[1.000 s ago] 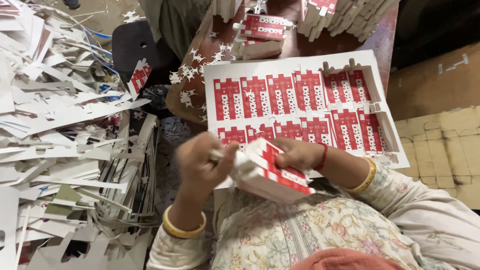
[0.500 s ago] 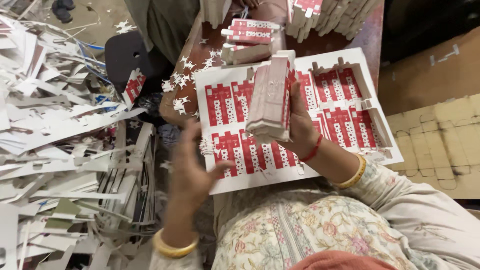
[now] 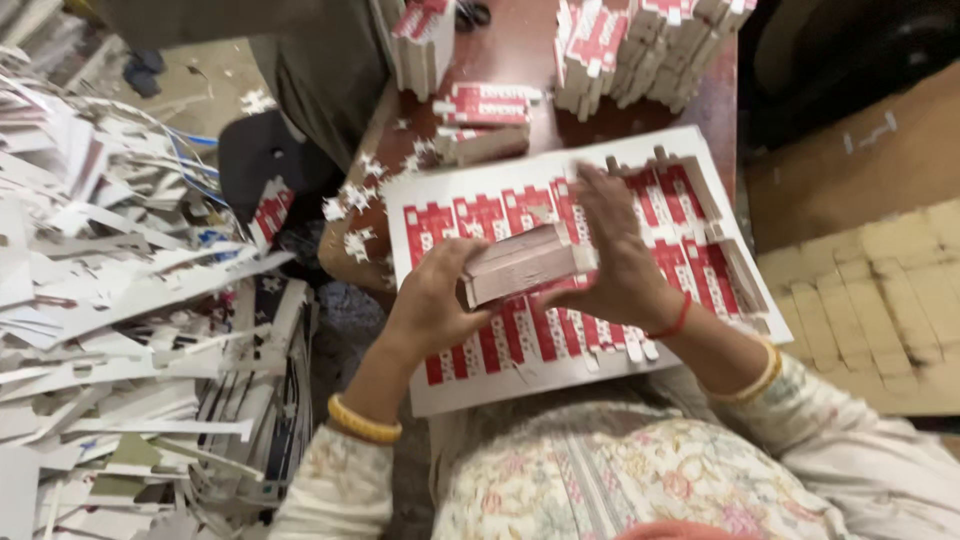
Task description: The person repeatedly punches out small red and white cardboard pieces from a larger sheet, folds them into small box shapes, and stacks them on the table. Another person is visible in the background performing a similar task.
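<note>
I hold a stack of punched-out carton blanks [image 3: 520,265] edge-on between both hands: my left hand [image 3: 435,300] is wrapped around its near end, my right hand [image 3: 620,265] pressed flat against its far side, fingers spread. It hovers over the die-cut sheet [image 3: 480,375] of red-and-white blanks lying across my lap and the table's near edge. Finished stacks [image 3: 640,45] stand along the far edge; the sheet's rows look largely unpunched. Trimmings [image 3: 110,300] pile on my left.

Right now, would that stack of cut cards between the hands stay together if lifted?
Probably only while squeezed: the stack is loose flat pieces pressed between the left hand and right hand. It looks light and fairly stiff, yet likely to slide apart.
</note>
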{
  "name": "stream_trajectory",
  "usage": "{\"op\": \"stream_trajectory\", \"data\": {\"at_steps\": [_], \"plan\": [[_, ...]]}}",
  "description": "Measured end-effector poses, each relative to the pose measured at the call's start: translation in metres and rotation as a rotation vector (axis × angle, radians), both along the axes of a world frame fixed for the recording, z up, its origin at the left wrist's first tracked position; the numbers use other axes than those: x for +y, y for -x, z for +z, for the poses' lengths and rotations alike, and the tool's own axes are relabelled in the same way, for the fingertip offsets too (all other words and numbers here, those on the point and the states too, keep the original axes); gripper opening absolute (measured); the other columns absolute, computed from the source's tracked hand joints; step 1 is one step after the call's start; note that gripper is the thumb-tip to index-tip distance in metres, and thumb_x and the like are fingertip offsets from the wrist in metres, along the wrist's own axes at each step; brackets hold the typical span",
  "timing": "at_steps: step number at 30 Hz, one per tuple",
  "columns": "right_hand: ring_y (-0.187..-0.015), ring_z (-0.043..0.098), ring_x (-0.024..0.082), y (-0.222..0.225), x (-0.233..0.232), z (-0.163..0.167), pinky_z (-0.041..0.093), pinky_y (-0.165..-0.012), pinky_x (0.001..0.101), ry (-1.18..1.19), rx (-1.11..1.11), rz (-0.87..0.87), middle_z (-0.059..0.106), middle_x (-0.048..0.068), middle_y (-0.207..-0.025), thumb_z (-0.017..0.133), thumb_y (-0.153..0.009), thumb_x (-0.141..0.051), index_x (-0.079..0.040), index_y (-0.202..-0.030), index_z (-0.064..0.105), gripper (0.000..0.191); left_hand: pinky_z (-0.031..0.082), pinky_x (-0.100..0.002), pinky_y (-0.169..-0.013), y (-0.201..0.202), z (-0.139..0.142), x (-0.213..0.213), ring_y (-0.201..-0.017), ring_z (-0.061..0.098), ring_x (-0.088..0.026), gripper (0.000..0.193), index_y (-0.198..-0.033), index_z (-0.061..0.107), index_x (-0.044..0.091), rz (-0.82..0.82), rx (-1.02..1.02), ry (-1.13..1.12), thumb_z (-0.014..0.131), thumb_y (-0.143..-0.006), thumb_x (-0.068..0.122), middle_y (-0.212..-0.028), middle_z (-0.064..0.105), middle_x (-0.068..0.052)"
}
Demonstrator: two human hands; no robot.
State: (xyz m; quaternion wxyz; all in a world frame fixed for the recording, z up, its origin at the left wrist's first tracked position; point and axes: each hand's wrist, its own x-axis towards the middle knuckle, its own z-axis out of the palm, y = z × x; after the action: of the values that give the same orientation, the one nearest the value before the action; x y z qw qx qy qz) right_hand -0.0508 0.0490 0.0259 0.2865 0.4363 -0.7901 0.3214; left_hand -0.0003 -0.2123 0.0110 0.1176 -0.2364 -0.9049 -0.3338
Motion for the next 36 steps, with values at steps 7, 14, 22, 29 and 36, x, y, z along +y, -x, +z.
{"op": "stream_trajectory", "data": {"at_steps": [7, 14, 22, 29, 36], "plan": [[-0.132, 0.049, 0.033, 0.009, -0.027, -0.003, 0.04, -0.114, 0.045, -0.739, -0.563, -0.133, 0.054, 0.017, -0.141, 0.087, -0.072, -0.054, -0.005, -0.152, 0.038, 0.105, 0.052, -0.041, -0.1, 0.005, -0.024, 0.003, -0.116, 0.061, -0.031, 0.108, -0.156, 0.024, 0.009, 0.051, -0.344, -0.204, 0.08, -0.064, 0.013, -0.131, 0.057, -0.015], [-0.13, 0.054, 0.027, 0.026, 0.008, 0.04, 0.044, -0.114, 0.0394, -1.006, -0.874, -0.292, 0.06, 0.012, -0.135, 0.084, -0.068, -0.064, -0.007, -0.143, 0.049, 0.1, 0.048, -0.042, -0.107, 0.007, -0.031, 0.002, -0.125, 0.058, -0.033, 0.082, -0.14, 0.042, 0.009, 0.076, -0.396, -0.043, 0.082, -0.069, 0.018, -0.132, 0.057, -0.016], [-0.145, 0.025, 0.04, 0.007, -0.01, 0.033, 0.021, -0.118, 0.0531, -0.778, -0.417, -0.107, 0.032, 0.022, -0.156, 0.088, -0.059, -0.06, 0.0, -0.155, 0.019, 0.133, 0.041, -0.048, -0.115, 0.008, -0.032, -0.003, -0.136, 0.048, -0.031, 0.123, -0.162, 0.011, 0.017, 0.105, -0.414, -0.094, 0.086, -0.065, 0.03, -0.146, 0.052, -0.01], [-0.135, 0.04, 0.037, 0.006, -0.034, -0.013, 0.032, -0.118, 0.0513, -0.844, -0.413, -0.24, 0.048, 0.021, -0.141, 0.088, -0.068, -0.052, 0.005, -0.147, 0.033, 0.111, -0.009, -0.054, -0.119, -0.001, 0.008, 0.027, -0.154, -0.011, -0.027, 0.143, -0.155, -0.016, 0.007, 0.295, -0.639, 0.508, 0.072, -0.071, 0.082, -0.171, -0.013, -0.014], [-0.109, 0.062, 0.026, 0.018, -0.026, -0.008, 0.053, -0.1, 0.0367, -0.699, -0.649, -0.278, 0.063, 0.01, -0.111, 0.097, -0.06, -0.05, -0.005, -0.116, 0.055, 0.083, 0.011, -0.051, -0.121, -0.023, 0.019, -0.016, -0.151, 0.014, -0.035, 0.12, -0.157, 0.004, 0.001, 0.214, -0.12, 0.224, 0.074, -0.08, 0.06, -0.163, 0.016, -0.023]]}}
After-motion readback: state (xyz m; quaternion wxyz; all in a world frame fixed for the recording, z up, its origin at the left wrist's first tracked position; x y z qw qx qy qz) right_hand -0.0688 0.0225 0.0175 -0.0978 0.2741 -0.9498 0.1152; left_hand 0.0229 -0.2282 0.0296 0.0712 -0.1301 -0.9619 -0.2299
